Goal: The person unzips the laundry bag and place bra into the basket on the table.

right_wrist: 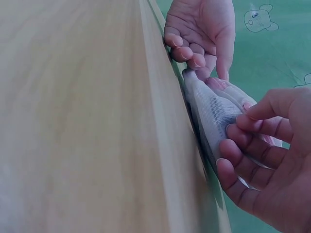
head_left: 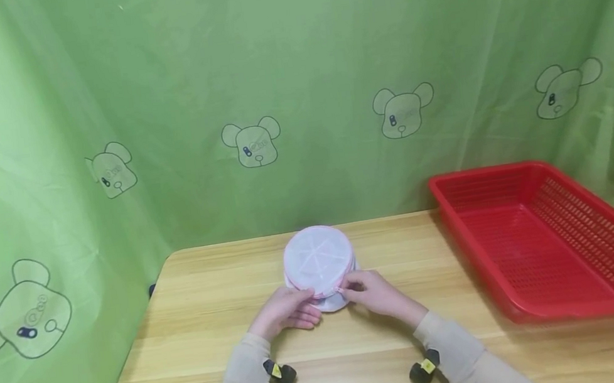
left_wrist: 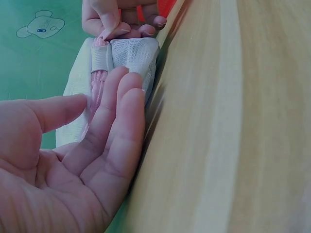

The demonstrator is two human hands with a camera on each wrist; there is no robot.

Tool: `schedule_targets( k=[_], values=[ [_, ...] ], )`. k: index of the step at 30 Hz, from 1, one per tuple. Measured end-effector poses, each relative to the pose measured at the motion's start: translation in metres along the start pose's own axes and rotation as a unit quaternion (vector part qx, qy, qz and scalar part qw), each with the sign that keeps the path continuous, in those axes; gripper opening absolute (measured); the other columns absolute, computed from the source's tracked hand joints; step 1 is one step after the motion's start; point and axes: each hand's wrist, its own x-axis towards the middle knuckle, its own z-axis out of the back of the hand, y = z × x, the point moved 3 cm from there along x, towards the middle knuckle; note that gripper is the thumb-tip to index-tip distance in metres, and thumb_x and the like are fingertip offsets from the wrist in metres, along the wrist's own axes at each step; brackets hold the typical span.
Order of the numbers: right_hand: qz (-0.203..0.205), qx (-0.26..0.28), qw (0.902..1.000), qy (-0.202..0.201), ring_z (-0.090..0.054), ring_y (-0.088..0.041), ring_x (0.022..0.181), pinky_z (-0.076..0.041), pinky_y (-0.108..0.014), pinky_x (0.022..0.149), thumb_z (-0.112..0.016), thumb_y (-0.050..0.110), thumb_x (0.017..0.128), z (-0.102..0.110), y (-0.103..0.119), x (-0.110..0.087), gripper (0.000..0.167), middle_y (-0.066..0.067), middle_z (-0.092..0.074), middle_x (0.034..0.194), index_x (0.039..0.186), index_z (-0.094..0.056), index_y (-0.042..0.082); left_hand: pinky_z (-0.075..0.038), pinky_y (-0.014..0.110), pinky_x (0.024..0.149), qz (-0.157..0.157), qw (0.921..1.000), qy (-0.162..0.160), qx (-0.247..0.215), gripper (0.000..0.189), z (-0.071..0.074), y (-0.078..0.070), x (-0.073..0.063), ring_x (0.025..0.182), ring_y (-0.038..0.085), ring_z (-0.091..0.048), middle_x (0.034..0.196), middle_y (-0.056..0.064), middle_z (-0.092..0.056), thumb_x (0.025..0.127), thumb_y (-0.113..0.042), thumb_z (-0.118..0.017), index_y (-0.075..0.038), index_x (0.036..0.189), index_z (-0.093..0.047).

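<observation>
A round white mesh laundry bag (head_left: 317, 256) with a pink zipper (left_wrist: 98, 81) round its side lies on the table near the far edge. My left hand (head_left: 286, 311) holds the near left of its rim, thumb at the top edge and fingers along the side. From the near right, my right hand (head_left: 375, 294) pinches the zipper between thumb and index finger, beside a short white fabric tab (left_wrist: 101, 58). The other right fingers curl loosely against the mesh side (right_wrist: 211, 114). Fingertips hide the zipper's pull.
A large red plastic basket (head_left: 473, 248) with perforated walls stands on the right of the wooden table (head_left: 210, 291). Behind and to the left hangs a green curtain (head_left: 327, 170) printed with bear heads.
</observation>
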Motion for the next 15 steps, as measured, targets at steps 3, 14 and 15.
schedule_targets(
  k=[3,14,15],
  values=[
    [0.001,0.004,1.0000,0.002,-0.060,-0.010,0.088,-0.051,-0.028,0.086,-0.064,0.015,0.089,0.0002,0.0010,0.0001,0.006,0.003,-0.070,0.087,0.086,-0.069,0.014,-0.061,0.031,0.069,-0.008,0.9999,-0.002,-0.006,0.040,0.0009,-0.0002,0.0013,0.066,0.012,-0.069,0.076,0.005,-0.072,0.098,-0.029,-0.054,0.007,0.114,-0.063],
    [-0.003,0.009,0.9999,0.007,-0.059,-0.010,0.086,-0.050,-0.028,0.084,-0.064,0.016,0.090,0.0001,-0.0013,0.0007,0.006,0.003,-0.070,0.086,0.085,-0.068,0.014,-0.060,0.026,0.068,-0.011,0.9983,-0.022,-0.052,0.034,0.0017,0.0003,0.0041,0.067,0.010,-0.067,0.075,0.002,-0.070,0.096,-0.022,-0.057,0.007,0.113,-0.063],
    [-0.003,0.008,0.9999,0.007,-0.059,-0.011,0.086,-0.050,-0.029,0.084,-0.064,0.016,0.090,0.0003,-0.0018,0.0007,0.006,0.003,-0.070,0.087,0.086,-0.068,0.015,-0.060,0.026,0.068,-0.012,0.9981,-0.024,-0.055,0.033,0.0017,0.0002,0.0042,0.067,0.010,-0.067,0.075,0.002,-0.070,0.096,-0.022,-0.057,0.007,0.112,-0.063]
  ],
)
